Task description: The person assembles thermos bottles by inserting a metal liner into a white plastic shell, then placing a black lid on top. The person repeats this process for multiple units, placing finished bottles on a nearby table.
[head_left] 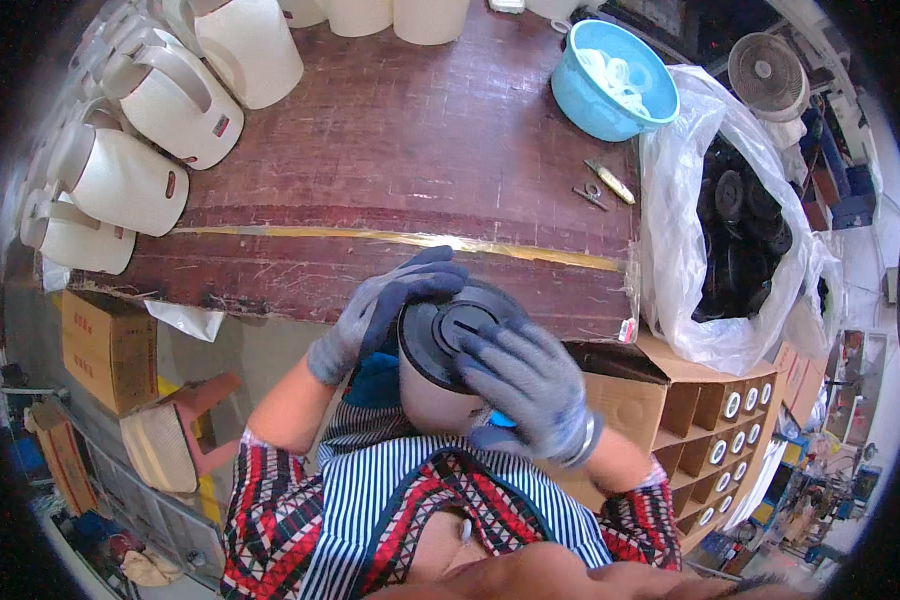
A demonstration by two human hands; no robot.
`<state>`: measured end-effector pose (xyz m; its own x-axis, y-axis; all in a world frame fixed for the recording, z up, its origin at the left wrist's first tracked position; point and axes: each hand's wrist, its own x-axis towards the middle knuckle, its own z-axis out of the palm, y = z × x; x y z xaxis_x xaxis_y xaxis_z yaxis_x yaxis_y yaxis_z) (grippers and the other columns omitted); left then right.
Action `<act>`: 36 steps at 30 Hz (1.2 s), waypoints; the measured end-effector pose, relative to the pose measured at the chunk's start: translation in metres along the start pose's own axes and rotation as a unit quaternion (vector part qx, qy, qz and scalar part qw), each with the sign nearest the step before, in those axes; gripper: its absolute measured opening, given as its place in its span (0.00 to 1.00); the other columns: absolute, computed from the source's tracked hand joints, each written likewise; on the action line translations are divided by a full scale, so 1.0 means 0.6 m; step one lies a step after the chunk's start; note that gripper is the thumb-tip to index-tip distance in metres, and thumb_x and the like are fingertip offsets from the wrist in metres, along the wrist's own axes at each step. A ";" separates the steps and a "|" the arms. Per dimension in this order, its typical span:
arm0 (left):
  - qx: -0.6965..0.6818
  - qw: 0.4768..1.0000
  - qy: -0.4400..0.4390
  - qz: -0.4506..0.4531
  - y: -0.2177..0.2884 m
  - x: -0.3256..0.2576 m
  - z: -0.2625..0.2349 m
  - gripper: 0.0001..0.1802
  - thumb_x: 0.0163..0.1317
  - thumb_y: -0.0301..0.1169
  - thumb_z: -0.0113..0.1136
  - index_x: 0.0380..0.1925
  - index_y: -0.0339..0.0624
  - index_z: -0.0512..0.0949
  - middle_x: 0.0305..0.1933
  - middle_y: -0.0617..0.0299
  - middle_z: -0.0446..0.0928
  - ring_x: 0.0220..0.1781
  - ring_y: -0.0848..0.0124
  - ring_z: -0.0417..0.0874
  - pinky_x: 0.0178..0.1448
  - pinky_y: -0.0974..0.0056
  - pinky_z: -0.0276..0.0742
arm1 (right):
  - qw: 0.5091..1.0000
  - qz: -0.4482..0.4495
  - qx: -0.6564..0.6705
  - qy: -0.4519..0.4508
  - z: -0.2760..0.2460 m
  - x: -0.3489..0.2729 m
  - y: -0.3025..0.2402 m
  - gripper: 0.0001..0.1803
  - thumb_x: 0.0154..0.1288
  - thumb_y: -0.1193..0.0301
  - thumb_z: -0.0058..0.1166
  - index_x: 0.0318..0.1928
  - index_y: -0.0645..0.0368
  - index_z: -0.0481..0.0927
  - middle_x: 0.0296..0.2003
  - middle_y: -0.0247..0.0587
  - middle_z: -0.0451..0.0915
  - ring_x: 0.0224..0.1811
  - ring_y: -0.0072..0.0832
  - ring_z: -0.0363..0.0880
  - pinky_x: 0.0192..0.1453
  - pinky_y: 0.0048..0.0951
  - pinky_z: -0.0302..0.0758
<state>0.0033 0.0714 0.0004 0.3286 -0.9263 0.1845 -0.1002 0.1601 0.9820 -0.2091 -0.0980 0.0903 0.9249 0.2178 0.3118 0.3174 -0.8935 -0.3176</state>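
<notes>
Pale container sits at the near edge of the bench; the gloved right hand, fingers extended and blurred, and the gloved left hand, fingers together, top its black disc; I cannot tell whether either grips.

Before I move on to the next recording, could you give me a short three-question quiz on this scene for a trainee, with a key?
1. Multiple choice: what colour is the lid showing between the left hand and the right hand?
A) White
B) Black
C) Red
2. Fill in: the handled white jugs stand along the ___ side of the tabletop.
3. True or false: the blue basin holds pale, ring-like pieces.

Key: 1. B; 2. left; 3. true.
</notes>
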 end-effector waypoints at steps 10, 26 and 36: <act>0.128 0.988 -0.080 -0.001 0.042 -0.009 0.018 0.33 0.74 0.46 0.47 0.72 0.37 0.70 0.76 0.45 0.68 0.81 0.46 0.63 0.84 0.47 0.53 | 0.988 -0.043 0.133 0.058 0.062 -0.043 0.028 0.33 0.67 0.45 0.54 0.62 0.55 0.81 0.62 0.50 0.81 0.64 0.50 0.80 0.70 0.54 0.72; -0.565 0.812 -0.038 -0.143 -0.127 0.001 0.072 0.34 0.82 0.51 0.39 0.76 0.35 0.63 0.77 0.50 0.68 0.75 0.59 0.71 0.82 0.56 0.60 | 0.952 0.256 -0.149 0.082 0.065 -0.063 0.387 0.34 0.72 0.56 0.57 0.72 0.59 0.69 0.72 0.57 0.69 0.76 0.54 0.64 0.78 0.50 0.61; -0.375 0.915 -0.016 -0.149 -0.129 -0.038 0.055 0.28 0.85 0.44 0.35 0.71 0.37 0.69 0.72 0.55 0.74 0.68 0.67 0.76 0.77 0.60 0.68 | 0.963 0.124 -0.235 -0.043 0.135 -0.248 0.168 0.34 0.54 0.60 0.66 0.64 0.50 0.78 0.63 0.42 0.78 0.64 0.46 0.75 0.69 0.48 0.73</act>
<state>-0.0274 0.0686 -0.0810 0.2073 -0.9746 -0.0848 0.6651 0.0768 0.7428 -0.2976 -0.1888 -0.0604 0.9803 -0.0114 0.1972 -0.0267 -0.9968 0.0750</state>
